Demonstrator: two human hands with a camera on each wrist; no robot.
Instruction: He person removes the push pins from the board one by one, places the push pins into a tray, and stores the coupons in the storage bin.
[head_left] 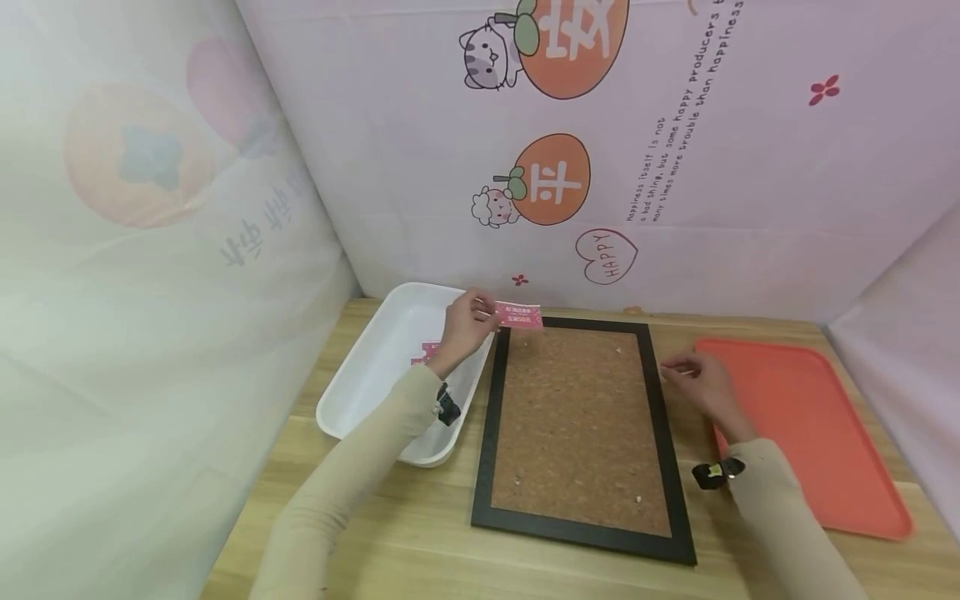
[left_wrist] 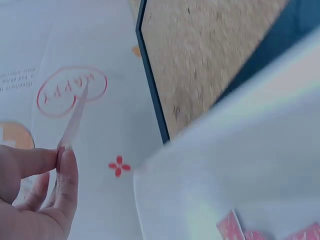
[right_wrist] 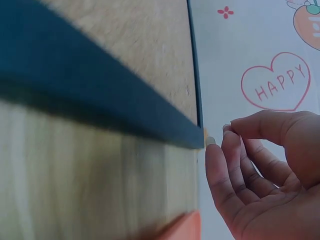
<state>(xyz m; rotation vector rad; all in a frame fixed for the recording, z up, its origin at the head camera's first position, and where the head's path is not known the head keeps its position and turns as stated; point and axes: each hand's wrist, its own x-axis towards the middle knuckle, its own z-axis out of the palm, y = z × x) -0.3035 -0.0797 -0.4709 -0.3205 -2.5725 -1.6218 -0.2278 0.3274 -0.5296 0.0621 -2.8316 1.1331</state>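
Observation:
My left hand (head_left: 468,323) pinches a pink printed paper coupon (head_left: 522,316) between thumb and fingers. It holds the coupon over the top left corner of a cork board (head_left: 577,425) with a black frame. Seen in the left wrist view, the coupon (left_wrist: 75,120) is nearly edge-on. To the right of the board, my right hand (head_left: 703,382) hovers by the frame's edge. Its fingers (right_wrist: 220,170) are loosely bent with the thumb close to a fingertip, and nothing shows between them. Small pins (head_left: 638,499) stand near the board's corners.
Left of the board stands a white plastic tub (head_left: 375,367) with more pink coupons (head_left: 430,350) in it, partly behind my left arm. An orange-red tray (head_left: 810,433) lies on the wooden table (head_left: 405,533) at right. Printed cloth walls (head_left: 420,167) enclose the back and sides.

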